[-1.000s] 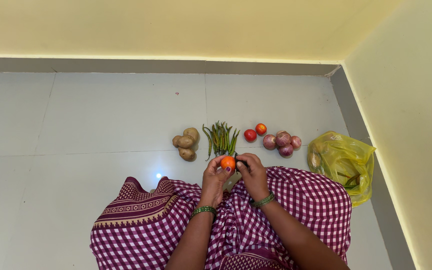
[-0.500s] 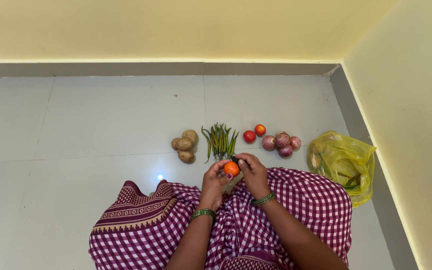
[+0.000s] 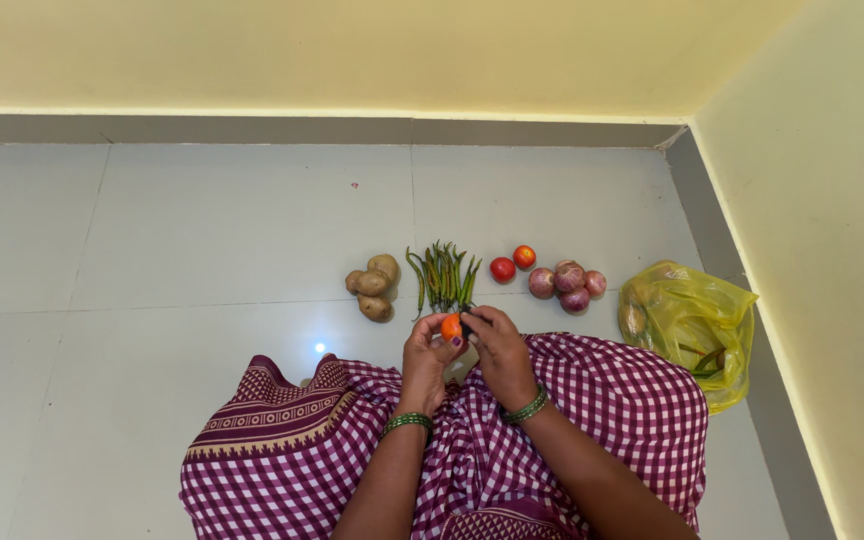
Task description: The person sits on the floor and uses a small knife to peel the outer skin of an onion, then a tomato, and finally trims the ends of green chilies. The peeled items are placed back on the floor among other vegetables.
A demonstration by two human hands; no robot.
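Note:
My left hand [image 3: 425, 355] holds a small orange tomato [image 3: 450, 326] over my lap, fingers curled around it from the left. My right hand [image 3: 500, 350] presses against the tomato's right side, with a small dark object [image 3: 467, 322] pinched at its fingertips; what that object is I cannot tell. Both wrists wear green bangles. A purple and white checked cloth [image 3: 592, 400] covers my knees just below the hands.
On the grey tiled floor [image 3: 202, 230] ahead lie three potatoes [image 3: 372, 284], a bunch of green chillies [image 3: 442, 276], two red tomatoes [image 3: 512, 263] and several red onions [image 3: 567, 283]. A yellow plastic bag [image 3: 690, 325] with vegetables sits at the right, beside the yellow wall [image 3: 822, 200].
The tomato shifted slightly down and right between my hands, then back up left. My right fingers now cover more of it. The vegetables on the floor stayed put.

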